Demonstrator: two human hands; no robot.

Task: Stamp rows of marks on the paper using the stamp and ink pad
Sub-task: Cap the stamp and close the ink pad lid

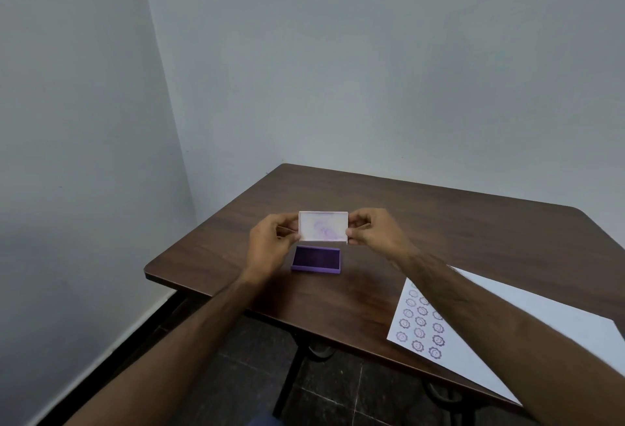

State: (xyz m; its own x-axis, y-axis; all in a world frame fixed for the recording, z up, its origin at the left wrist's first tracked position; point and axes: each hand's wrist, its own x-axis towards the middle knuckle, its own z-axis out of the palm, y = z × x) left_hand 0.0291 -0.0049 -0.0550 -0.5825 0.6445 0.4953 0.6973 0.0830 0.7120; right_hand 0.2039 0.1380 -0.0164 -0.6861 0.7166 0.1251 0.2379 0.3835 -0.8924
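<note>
We pinch the white lid (323,226) by its short ends, left hand (269,245) and right hand (373,232), just above the open purple ink pad (316,259). The stamped paper (500,327) lies well right of the pad on the table (439,222).

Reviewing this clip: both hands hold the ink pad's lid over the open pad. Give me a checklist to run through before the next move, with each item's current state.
1. Lid held at both ends, left hand and right hand: ok.
2. Ink pad base flat on the table, inked face exposed: ok.
3. Lid lined up over the base: not ok, it sits higher and farther back.
4. Paper on the table carrying rows of purple marks: ok, though one corner overhangs the near edge.
5. Stamp located: cannot tell, none visible.
6. Whether the lid is coming off or going on: cannot tell.
</note>
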